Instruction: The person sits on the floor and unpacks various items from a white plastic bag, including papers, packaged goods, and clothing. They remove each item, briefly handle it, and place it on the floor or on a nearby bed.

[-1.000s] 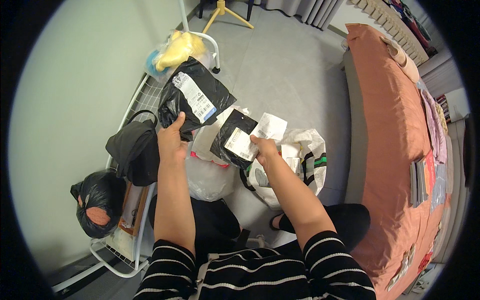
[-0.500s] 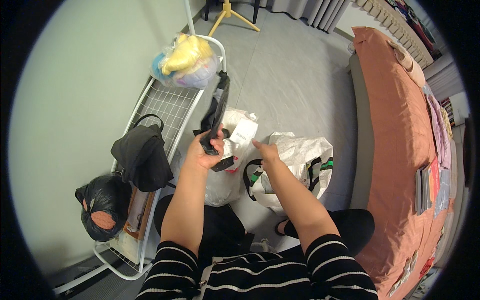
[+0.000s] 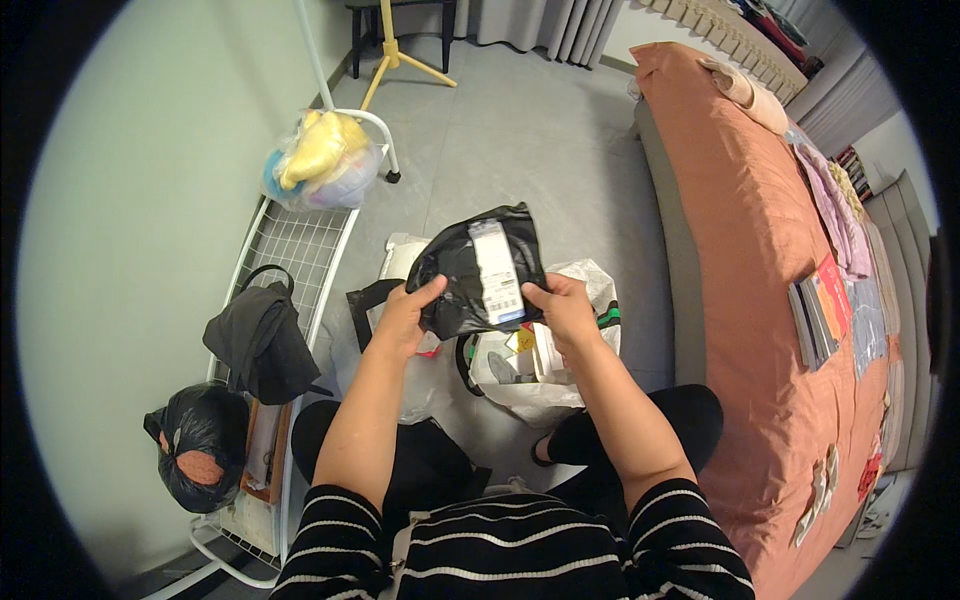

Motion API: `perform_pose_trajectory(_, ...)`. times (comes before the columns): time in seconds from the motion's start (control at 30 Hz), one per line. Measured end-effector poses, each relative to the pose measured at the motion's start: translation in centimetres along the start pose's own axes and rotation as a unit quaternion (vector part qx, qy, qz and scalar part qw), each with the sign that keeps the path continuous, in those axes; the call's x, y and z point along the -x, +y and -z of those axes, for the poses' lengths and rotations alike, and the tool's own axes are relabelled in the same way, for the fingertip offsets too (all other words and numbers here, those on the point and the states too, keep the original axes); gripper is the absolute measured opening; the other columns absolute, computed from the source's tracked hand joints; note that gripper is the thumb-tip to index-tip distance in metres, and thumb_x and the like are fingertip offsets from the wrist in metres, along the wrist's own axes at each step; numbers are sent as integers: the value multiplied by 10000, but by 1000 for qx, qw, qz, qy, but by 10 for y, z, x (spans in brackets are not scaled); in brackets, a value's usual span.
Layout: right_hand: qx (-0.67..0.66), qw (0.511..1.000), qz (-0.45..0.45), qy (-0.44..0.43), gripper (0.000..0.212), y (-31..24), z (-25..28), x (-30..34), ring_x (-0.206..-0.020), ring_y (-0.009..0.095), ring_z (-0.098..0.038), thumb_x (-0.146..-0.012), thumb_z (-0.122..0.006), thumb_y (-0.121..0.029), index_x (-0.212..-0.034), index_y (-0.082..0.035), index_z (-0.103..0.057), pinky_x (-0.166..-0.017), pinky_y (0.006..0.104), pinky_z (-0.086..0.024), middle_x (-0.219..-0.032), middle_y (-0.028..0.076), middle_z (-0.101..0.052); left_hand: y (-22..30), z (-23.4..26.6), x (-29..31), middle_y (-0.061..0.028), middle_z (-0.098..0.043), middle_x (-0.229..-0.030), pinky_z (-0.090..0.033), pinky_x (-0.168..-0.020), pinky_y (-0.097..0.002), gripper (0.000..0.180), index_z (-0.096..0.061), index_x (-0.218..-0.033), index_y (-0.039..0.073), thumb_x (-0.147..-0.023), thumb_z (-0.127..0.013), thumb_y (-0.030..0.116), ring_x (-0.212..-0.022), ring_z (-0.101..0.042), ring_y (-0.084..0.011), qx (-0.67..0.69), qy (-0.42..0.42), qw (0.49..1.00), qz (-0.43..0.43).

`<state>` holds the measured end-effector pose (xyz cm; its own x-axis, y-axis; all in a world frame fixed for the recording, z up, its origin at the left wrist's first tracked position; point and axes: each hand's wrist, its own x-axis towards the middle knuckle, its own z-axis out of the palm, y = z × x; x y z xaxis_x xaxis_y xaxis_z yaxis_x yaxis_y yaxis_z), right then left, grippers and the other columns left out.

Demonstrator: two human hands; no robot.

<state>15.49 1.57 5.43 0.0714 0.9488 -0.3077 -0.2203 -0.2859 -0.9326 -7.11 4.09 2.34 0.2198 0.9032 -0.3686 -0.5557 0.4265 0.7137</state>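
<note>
Between my two hands I hold up a black plastic mailing bag (image 3: 455, 265) with a white printed label (image 3: 495, 270) facing me. My left hand (image 3: 408, 312) pinches its left lower side, thumb on top. On the right lower corner, my right hand (image 3: 562, 308) grips with the thumb in front. Below and to the right stands an open white woven tote bag (image 3: 530, 400) with dark straps, holding papers and small packages. A clear plastic bag (image 3: 408, 385) with white and black packages in it sits below my left hand, partly hidden.
At left, a white wire rack (image 3: 300, 240) carries a clear bag of yellow plush items (image 3: 325, 150), a black fabric bag (image 3: 265, 340) and a stuffed black plastic bag (image 3: 200, 450). A bed with an orange cover (image 3: 730, 290) lines the right, with books (image 3: 820, 315) on it.
The black mailing bag has turned from edge-on to flat, label toward me. My right hand, empty before, has closed on its right side. The whole view has shifted.
</note>
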Motion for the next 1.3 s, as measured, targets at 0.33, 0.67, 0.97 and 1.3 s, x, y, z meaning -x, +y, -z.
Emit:
perform_pose_trajectory(0.33, 531, 636, 560, -3, 351, 13, 12, 68, -1083, 289, -567, -683, -576, 0, -1017, -62, -661, -893, 419, -475, -1109, 88, -636, -14, -45, 39, -179, -579, -1194, -487, -903, -475, 567, -499, -1246, 6, -864, -612, 409, -1084, -583, -311, 150, -175, 971, 71)
perform_pose_trajectory(0.67, 339, 847, 393, 115, 271, -15, 42, 93, -1004, 347, -565, -784, -658, -84, -1045, -22, -626, -868, 375, -450, -1095, 155, -610, -56, -65, 33, -91, -659, -981, -515, -762, -303, 289, -601, -1080, -40, -820, -685, 52, -850, -624, -178, -185, -69, 978, -70)
perform_pose_trajectory(0.97, 405, 764, 490, 107, 262, -45, 58, 77, -902, 279, -593, -648, -653, 95, -860, -59, -654, -762, 344, -482, -930, 87, -627, -45, -69, 27, -146, -638, -1161, -442, -937, -337, 399, -669, -1124, 86, -740, -660, -22, -1104, -590, -266, -466, -127, 772, -413)
perform_pose_trajectory(1.3, 383, 711, 569, 155, 263, -7, 66, 86, -730, 261, -558, -565, -613, 118, -755, -62, -615, -618, 334, -459, -830, 97, -550, -32, -56, 18, -162, -624, -1171, -445, -954, -371, 435, -644, -1164, 90, -740, -630, -10, -1114, -576, -330, -491, -56, 723, -483)
